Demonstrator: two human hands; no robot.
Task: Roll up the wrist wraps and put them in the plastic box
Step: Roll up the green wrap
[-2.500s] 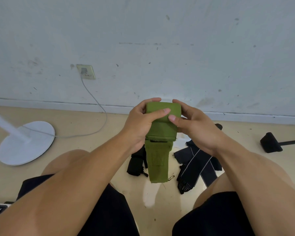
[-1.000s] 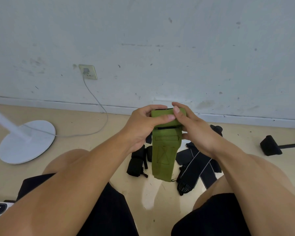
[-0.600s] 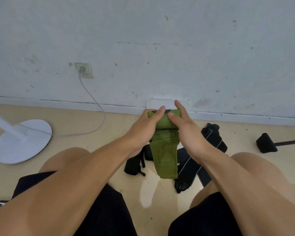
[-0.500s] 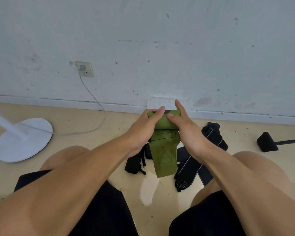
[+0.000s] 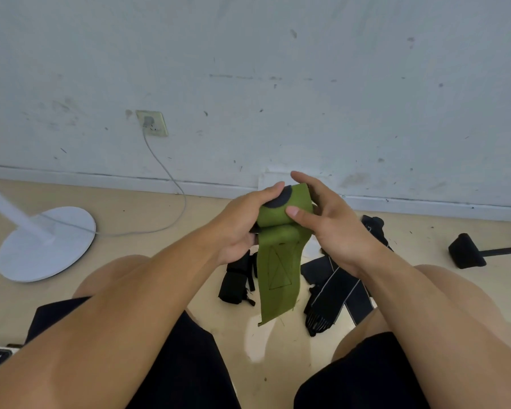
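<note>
I observe one green wrist wrap point(image 5: 279, 270) held in the air above the floor point(image 5: 165, 219), between the person's knees and in front of the wall point(image 5: 248, 69). Its upper end is wound into a roll whose axis runs roughly left to right; the unrolled tail hangs down from the roll toward the floor, its long axis near vertical and leaning slightly to the left at the bottom. A dark rounded patch shows on the top of the roll.

The left hand point(image 5: 238, 225) grips the left end of the roll, fingers curled around it and the thumb on top near the dark patch. The right hand point(image 5: 334, 222) holds the right end, thumb pressed on the front of the roll; its forefinger is stretched out above the roll, and I cannot tell how its other fingers lie behind the fabric.

Count on the floor: one black wrap bundle point(image 5: 238, 278) just left of the hanging tail, and a heap of black wraps with thin pale stripes point(image 5: 340, 290) to the right; I cannot separate that heap into a number.

Also present: one white round fan base point(image 5: 46, 243), one wall socket point(image 5: 152, 123) with a grey cable point(image 5: 171, 178), and one black block on a rod point(image 5: 466, 250) at the right.
</note>
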